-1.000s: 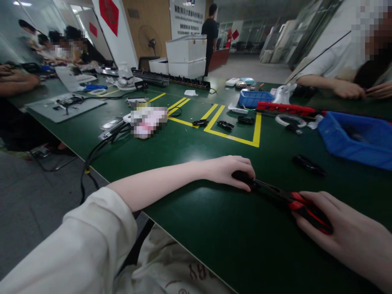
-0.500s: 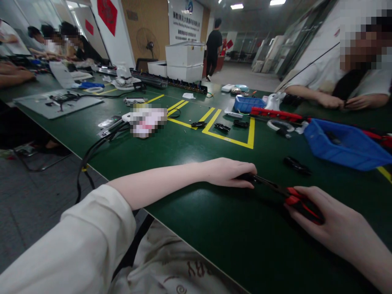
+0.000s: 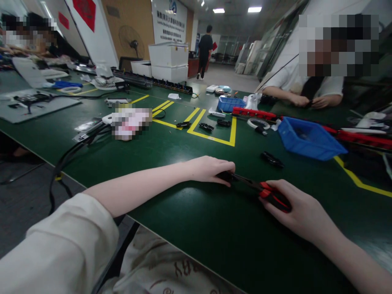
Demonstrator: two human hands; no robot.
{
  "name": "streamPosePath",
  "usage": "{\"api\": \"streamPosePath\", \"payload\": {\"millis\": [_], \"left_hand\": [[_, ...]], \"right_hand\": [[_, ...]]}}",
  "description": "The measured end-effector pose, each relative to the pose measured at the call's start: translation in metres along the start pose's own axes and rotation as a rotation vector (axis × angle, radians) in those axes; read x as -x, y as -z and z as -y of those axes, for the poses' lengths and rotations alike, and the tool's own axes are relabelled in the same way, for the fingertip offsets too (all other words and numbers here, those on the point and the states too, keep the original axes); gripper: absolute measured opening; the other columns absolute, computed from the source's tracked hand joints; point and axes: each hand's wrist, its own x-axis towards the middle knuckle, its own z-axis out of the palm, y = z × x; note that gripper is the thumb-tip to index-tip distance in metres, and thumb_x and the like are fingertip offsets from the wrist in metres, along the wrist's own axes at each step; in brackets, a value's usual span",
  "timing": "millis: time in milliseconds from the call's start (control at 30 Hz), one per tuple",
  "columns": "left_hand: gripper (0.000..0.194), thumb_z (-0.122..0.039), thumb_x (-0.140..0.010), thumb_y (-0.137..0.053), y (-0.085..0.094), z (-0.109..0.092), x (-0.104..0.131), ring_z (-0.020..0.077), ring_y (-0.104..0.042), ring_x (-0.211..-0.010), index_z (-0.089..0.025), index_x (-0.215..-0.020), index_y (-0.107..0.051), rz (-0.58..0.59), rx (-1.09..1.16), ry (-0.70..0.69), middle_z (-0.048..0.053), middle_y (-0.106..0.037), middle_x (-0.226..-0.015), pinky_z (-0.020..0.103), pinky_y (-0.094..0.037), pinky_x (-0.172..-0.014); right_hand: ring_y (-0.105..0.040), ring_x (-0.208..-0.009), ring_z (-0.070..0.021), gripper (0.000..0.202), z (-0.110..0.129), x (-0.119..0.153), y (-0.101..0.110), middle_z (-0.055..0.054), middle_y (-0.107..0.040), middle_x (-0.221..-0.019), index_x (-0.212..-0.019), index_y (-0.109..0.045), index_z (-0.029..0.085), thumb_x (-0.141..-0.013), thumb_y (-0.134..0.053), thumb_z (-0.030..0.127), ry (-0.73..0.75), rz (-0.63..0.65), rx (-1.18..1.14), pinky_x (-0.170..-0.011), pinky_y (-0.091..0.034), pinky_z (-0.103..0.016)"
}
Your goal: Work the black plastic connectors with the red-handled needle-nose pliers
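Observation:
My right hand is wrapped round the red and black handles of a pair of pliers. The long, narrow jaws point left and reach the fingers of my left hand. Those fingers are closed on a small black part, mostly hidden by the hand and held just above the green table. The plier tips meet this part; whether they grip it, I cannot tell. Beyond my hands lies another black part, and several similar black pieces lie around the yellow tape marks.
A blue bin stands at the right, in front of a long red strip. Black cables and a pink-white pouch-like item lie on the left of the green table. A person sits across.
The view has swung to the right, so everything sits further left in the picture. Both hands keep their hold on the black part and the pliers. The person walking in the background is further away.

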Motion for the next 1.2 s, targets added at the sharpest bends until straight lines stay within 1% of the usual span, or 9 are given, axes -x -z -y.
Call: {"api": "streamPosePath", "payload": {"millis": [67,167,367,500,733,867,1000,1200], "left_hand": [[0.029,-0.041,-0.095,-0.066,-0.001,0.001,0.0,0.0174,-0.068,-0.089,-0.021,-0.112,-0.055,0.0,-0.022,-0.008,0.005,-0.069,-0.109,0.024,-0.042,-0.066],[0.03,-0.043,-0.096,-0.064,-0.004,0.002,0.001,0.0168,-0.068,-0.086,-0.019,-0.113,-0.055,-0.032,-0.047,-0.038,0.005,-0.07,-0.108,0.024,-0.042,-0.065],[0.032,-0.044,-0.097,-0.062,-0.006,0.003,0.002,0.0162,-0.069,-0.085,-0.019,-0.117,-0.056,-0.084,-0.075,-0.081,0.006,-0.071,-0.108,0.023,-0.044,-0.064],[0.031,-0.044,-0.097,-0.06,-0.007,0.003,0.002,0.0157,-0.069,-0.082,-0.02,-0.118,-0.056,-0.097,-0.109,-0.097,0.005,-0.072,-0.106,0.022,-0.044,-0.063],[0.037,-0.051,-0.097,-0.059,-0.012,0.006,0.002,0.015,-0.07,-0.079,-0.018,-0.113,-0.059,-0.162,-0.155,-0.141,0.006,-0.073,-0.102,0.022,-0.043,-0.062],[0.041,-0.056,-0.096,-0.058,-0.011,0.005,0.001,0.0149,-0.069,-0.072,-0.018,-0.11,-0.061,-0.174,-0.276,-0.145,0.004,-0.074,-0.093,0.025,-0.04,-0.061],[0.042,-0.058,-0.097,-0.056,-0.01,0.003,0.0,0.0152,-0.069,-0.074,-0.018,-0.11,-0.063,-0.179,-0.378,-0.171,0.004,-0.075,-0.09,0.027,-0.04,-0.065],[0.045,-0.057,-0.099,-0.053,-0.01,0.003,0.0,0.0153,-0.068,-0.072,-0.017,-0.111,-0.068,-0.188,-0.467,-0.21,0.004,-0.074,-0.085,0.028,-0.037,-0.062]], "right_hand": [[-0.071,-0.086,-0.0245,0.04,-0.002,0.001,-0.001,-0.007,-0.071,-0.107,-0.116,-0.062,0.026,-0.088,-0.058,0.055,0.006,-0.001,-0.001,-0.068,-0.06,-0.038],[-0.071,-0.087,-0.0246,0.039,-0.003,0.002,-0.001,-0.007,-0.071,-0.107,-0.116,-0.062,0.025,-0.088,-0.059,0.053,0.018,-0.013,0.0,-0.069,-0.06,-0.038],[-0.071,-0.085,-0.0232,0.037,0.002,0.0,0.004,-0.007,-0.072,-0.105,-0.113,-0.064,0.024,-0.086,-0.062,0.049,0.014,-0.006,-0.011,-0.069,-0.06,-0.036],[-0.072,-0.085,-0.023,0.036,0.003,-0.001,0.006,-0.007,-0.072,-0.105,-0.114,-0.064,0.024,-0.086,-0.062,0.047,0.014,0.004,-0.018,-0.069,-0.06,-0.035],[-0.072,-0.086,-0.0238,0.037,0.002,-0.001,0.007,-0.008,-0.072,-0.107,-0.115,-0.064,0.024,-0.087,-0.063,0.048,-0.015,0.036,-0.068,-0.071,-0.061,-0.038],[-0.072,-0.087,-0.0243,0.036,0.002,-0.002,0.007,-0.009,-0.072,-0.107,-0.116,-0.064,0.024,-0.087,-0.063,0.045,0.005,0.035,-0.067,-0.071,-0.061,-0.038],[-0.072,-0.088,-0.0242,0.036,0.004,-0.001,0.007,-0.009,-0.072,-0.107,-0.116,-0.065,0.024,-0.087,-0.063,0.044,0.008,0.016,-0.068,-0.073,-0.06,-0.038],[-0.071,-0.089,-0.0246,0.037,0.005,0.003,0.002,-0.008,-0.072,-0.108,-0.118,-0.064,0.025,-0.088,-0.06,0.046,-0.01,-0.017,-0.089,-0.074,-0.06,-0.04]]}}
